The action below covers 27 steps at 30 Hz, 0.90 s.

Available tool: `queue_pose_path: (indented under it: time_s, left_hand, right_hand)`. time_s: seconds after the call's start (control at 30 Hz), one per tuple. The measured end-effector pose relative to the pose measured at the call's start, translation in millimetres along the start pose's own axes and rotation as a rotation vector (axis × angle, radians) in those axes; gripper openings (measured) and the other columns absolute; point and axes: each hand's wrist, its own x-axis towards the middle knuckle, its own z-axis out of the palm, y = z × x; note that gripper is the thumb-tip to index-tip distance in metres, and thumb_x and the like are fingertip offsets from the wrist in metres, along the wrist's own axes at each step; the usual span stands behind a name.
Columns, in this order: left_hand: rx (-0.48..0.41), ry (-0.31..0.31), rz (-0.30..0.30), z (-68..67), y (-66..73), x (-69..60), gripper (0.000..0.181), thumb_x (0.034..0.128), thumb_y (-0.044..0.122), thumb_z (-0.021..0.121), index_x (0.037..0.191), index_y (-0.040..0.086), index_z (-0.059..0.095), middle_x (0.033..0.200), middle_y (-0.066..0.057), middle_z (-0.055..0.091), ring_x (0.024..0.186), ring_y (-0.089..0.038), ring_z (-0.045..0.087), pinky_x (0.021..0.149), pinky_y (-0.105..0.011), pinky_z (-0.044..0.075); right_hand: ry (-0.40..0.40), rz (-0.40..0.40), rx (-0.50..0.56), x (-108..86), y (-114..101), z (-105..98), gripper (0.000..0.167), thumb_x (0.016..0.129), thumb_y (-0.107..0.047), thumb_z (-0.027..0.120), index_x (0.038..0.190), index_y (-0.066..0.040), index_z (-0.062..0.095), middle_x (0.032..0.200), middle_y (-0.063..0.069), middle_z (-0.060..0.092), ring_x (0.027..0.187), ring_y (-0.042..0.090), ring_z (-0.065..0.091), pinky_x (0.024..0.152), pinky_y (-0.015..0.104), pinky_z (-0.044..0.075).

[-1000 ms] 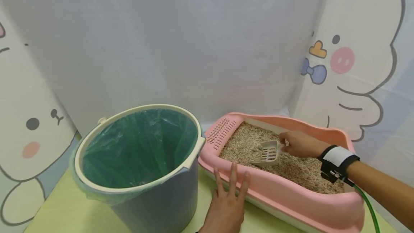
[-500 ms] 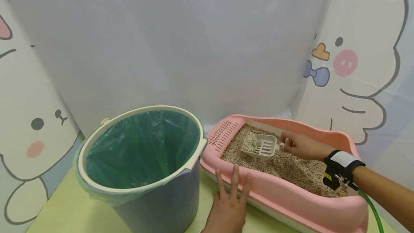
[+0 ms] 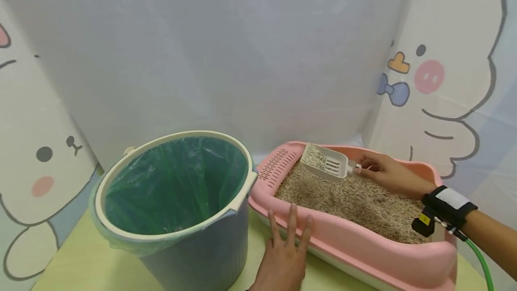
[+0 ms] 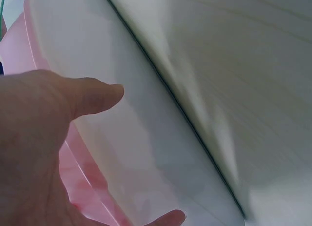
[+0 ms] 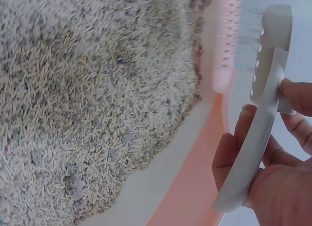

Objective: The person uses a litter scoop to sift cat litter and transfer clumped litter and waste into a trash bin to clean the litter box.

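A pale litter scoop is raised over the litter box, which has a pink rim and a white base. Some litter lies in the scoop's far end, with its slots bare nearer the handle. My right hand grips the handle; in the right wrist view, the thumb and fingers of that hand wrap the scoop's curved grey handle. Pellet-like litter fills the box. On its near side my left hand lies with fingers spread, fingertips touching the pink rim.
Left of the box stands a blue-grey bucket with a green bag liner folded over its rim. Both stand on a yellow-green tabletop. White cloth walls with cartoon animals enclose the back and sides. A green cable trails from my right wrist.
The scoop has come up out of the litter carrying some of it, and is lifted toward the box's far edge. My right hand has risen with it; the left hand has stayed put.
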Motion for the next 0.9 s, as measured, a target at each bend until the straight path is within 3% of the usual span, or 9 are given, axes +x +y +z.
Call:
queue_pose_path:
  time_s: [0.23, 0.37, 0.47, 0.6, 0.7, 0.83, 0.9]
  left_hand:
    - [0.012, 0.033, -0.001, 1.7, -2.1, -1.8, 0.111, 0.0825, 0.045, 0.085, 0.17, 0.024, 0.019, 0.175, -0.021, 0.019, 0.137, -0.065, 0.047, 0.063, -0.034, 0.053]
    - [-0.003, 0.026, -0.002, 2.7, -2.0, -2.1, 0.111, 0.0832, 0.044, 0.085, 0.17, 0.024, 0.018, 0.175, -0.02, 0.02, 0.139, -0.065, 0.046, 0.065, -0.034, 0.054]
    - [-0.016, 0.015, -0.002, 2.3, -1.6, -2.1, 0.112, 0.0831, 0.044, 0.085, 0.17, 0.024, 0.017, 0.175, -0.02, 0.019, 0.14, -0.065, 0.044, 0.066, -0.035, 0.054]
    - [-0.024, 0.003, -0.002, 0.6, -1.0, -1.1, 0.112, 0.0835, 0.044, 0.085, 0.17, 0.024, 0.016, 0.175, -0.02, 0.017, 0.14, -0.066, 0.043, 0.067, -0.035, 0.055]
    - [-0.023, 0.001, -0.001, 0.3, -0.6, -0.5, 0.112, 0.084, 0.044, 0.085, 0.17, 0.025, 0.016, 0.176, -0.02, 0.016, 0.141, -0.066, 0.043, 0.067, -0.035, 0.055]
    - [-0.024, 0.005, 0.001, 0.4, 0.0, -0.7, 0.112, 0.0838, 0.044, 0.085, 0.17, 0.025, 0.016, 0.176, -0.02, 0.017, 0.14, -0.066, 0.043, 0.068, -0.036, 0.055]
    - [-0.026, 0.003, 0.001, 0.4, 0.2, -0.6, 0.113, 0.0837, 0.044, 0.085, 0.17, 0.025, 0.016, 0.176, -0.02, 0.017, 0.14, -0.066, 0.043, 0.068, -0.036, 0.056]
  right_hand:
    - [-0.044, 0.022, 0.179, -4.5, -0.5, -4.0, 0.024, 0.112, -0.025, 0.051, 0.121, -0.004, 0.057, 0.112, 0.014, 0.064, 0.093, 0.012, 0.064, 0.077, 0.03, 0.054]
    - [-0.068, 0.042, 0.269, -2.9, -1.2, -5.8, 0.032, 0.114, -0.025, 0.046, 0.126, 0.004, 0.054, 0.106, 0.012, 0.063, 0.094, 0.016, 0.066, 0.084, 0.029, 0.058]
    - [-0.084, 0.076, 0.307, -0.8, -3.3, -8.6, 0.04, 0.113, -0.028, 0.047, 0.136, 0.004, 0.053, 0.111, 0.009, 0.066, 0.098, 0.014, 0.068, 0.088, 0.03, 0.061]
    - [-0.092, 0.118, 0.33, 0.4, -5.1, -13.5, 0.047, 0.113, -0.029, 0.046, 0.149, 0.003, 0.048, 0.117, 0.006, 0.067, 0.099, 0.013, 0.068, 0.084, 0.032, 0.061]
    - [-0.083, 0.114, 0.315, -0.2, -5.1, -16.5, 0.048, 0.114, -0.026, 0.045, 0.15, 0.006, 0.046, 0.113, 0.006, 0.069, 0.094, 0.015, 0.069, 0.08, 0.032, 0.06]
    - [-0.058, 0.099, 0.284, -0.1, -6.9, -17.1, 0.04, 0.113, -0.024, 0.049, 0.138, 0.006, 0.055, 0.107, 0.005, 0.071, 0.092, 0.015, 0.07, 0.081, 0.03, 0.06]
    - [-0.027, 0.092, 0.212, -0.1, -8.9, -17.0, 0.033, 0.111, -0.026, 0.054, 0.128, 0.0, 0.062, 0.107, 0.004, 0.073, 0.092, 0.012, 0.068, 0.08, 0.028, 0.058]
